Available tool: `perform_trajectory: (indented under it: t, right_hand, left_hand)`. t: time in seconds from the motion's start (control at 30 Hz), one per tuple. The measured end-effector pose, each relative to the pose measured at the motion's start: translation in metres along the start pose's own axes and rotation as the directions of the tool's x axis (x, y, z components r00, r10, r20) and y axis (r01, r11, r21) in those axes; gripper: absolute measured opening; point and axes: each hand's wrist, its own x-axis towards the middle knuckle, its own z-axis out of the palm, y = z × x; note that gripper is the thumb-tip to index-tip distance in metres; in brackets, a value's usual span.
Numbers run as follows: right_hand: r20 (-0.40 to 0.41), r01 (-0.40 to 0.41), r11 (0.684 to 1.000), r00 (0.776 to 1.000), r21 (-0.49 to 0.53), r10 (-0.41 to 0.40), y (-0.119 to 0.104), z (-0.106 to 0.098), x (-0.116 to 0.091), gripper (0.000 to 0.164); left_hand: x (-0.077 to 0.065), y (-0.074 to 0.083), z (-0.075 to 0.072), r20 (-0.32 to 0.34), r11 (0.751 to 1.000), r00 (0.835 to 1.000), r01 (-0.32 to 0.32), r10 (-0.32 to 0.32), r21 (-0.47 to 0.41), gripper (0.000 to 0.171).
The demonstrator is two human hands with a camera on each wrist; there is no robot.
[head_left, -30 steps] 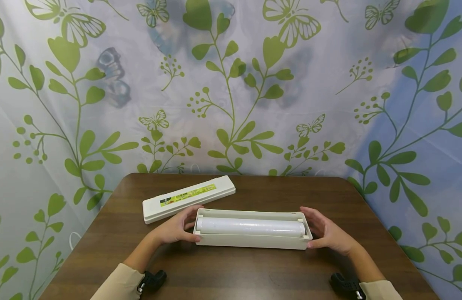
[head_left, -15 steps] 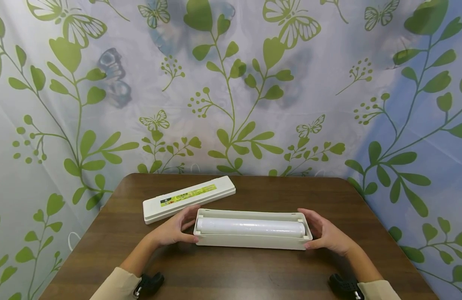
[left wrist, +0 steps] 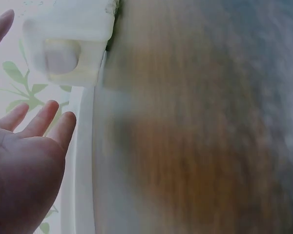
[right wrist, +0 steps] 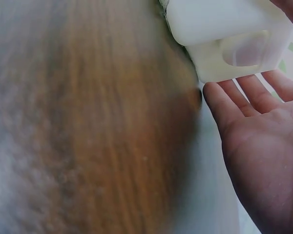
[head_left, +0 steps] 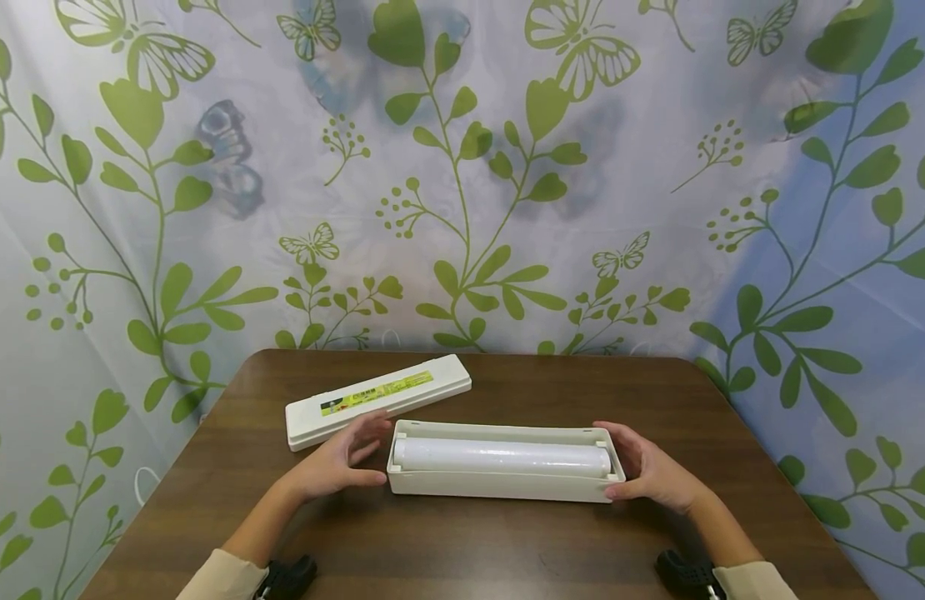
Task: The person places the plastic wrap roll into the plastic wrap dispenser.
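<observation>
A long white plastic wrap box (head_left: 507,486) sits lidless on the brown table, with a roll of plastic wrap (head_left: 500,456) lying lengthwise inside. My left hand (head_left: 331,458) is beside its left end, a small gap away, holding nothing; in the left wrist view its fingers (left wrist: 43,119) are loosely extended below the box end. At the right end, my right hand (head_left: 657,475) has its thumb by the front corner and its fingers by the back corner. The right wrist view shows straight fingers (right wrist: 254,95) with tips right at the box end (right wrist: 234,58).
The box's white lid (head_left: 380,396), bearing a yellow-green label, lies slanted behind the box on the left, with my left fingertips overlapping its front edge in the head view. A patterned curtain (head_left: 462,167) hangs behind the wooden table (head_left: 462,550).
My left hand has drawn away to the left from the box end it was touching. My right hand has shifted very slightly inward; box and lid stay in place.
</observation>
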Motion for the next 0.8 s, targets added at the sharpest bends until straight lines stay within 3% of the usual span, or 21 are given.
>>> perform_trajectory:
  t: [0.33,0.8]
  right_hand:
    - [0.007,0.022,1.000,1.000,-0.007,-0.022,0.006,-0.001,-0.001,0.089]
    - [0.016,0.001,0.999,1.000,-0.038,-0.001,0.001,0.000,0.000,0.087]
  left_hand:
    - [-0.010,0.003,-0.006,-0.051,1.000,0.999,-0.001,0.002,0.029,0.095]
    - [-0.027,0.005,-0.027,-0.214,0.996,0.976,0.057,-0.041,0.071,0.082]
